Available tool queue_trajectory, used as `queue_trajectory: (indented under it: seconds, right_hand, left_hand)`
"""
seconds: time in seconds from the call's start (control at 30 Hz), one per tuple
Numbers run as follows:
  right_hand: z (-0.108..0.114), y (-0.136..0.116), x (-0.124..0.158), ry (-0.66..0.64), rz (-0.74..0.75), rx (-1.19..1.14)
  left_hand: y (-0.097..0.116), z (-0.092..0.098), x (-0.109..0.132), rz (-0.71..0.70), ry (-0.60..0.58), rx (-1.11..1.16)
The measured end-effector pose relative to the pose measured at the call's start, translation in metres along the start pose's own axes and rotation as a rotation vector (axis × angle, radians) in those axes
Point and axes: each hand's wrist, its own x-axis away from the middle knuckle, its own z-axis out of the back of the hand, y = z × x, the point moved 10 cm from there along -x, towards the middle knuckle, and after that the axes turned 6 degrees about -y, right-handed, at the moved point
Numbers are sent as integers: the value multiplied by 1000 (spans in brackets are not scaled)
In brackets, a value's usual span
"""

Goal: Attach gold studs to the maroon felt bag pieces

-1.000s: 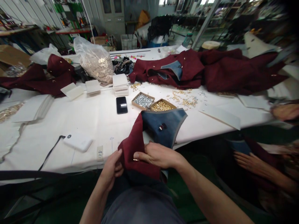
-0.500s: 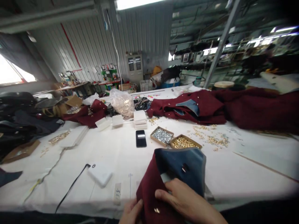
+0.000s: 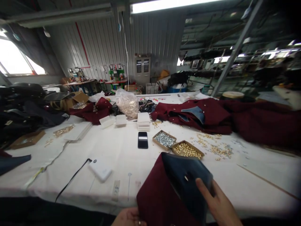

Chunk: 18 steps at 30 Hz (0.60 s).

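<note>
Workshop table (image 3: 117,150), maroon garment (image 3: 157,197), paper tag (image 3: 115,190) illegible

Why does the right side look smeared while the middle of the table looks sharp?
Head view: likely a wide lens, perhaps with camera motion; the maroon garments at the right smear, the phone at centre is crisp, the corners darken, and the ceiling strip light and window blow out white.
</note>
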Motion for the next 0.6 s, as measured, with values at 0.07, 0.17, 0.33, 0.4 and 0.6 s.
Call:
queue_trajectory:
  seconds: [0.07,0.17,0.33,0.4,0.6]
  right_hand:
    - [-19,0,12,-90,-64,-45]
    - [-26,-20,27,-61,8,20]
    - [-47,-32,32,-110,28,2]
    - [-50,-27,33,-107,-4,15]
    - [-51,-23,36,-88,6,11]
  left_hand:
    - [12,-13,15,-63,40,73]
    - [33,-30,34,-112,26,29]
    - [20,-14,31,-51,130,-36]
    - [9,-7,27,-34,154,-62]
    - [3,12,21,-12,226,-152]
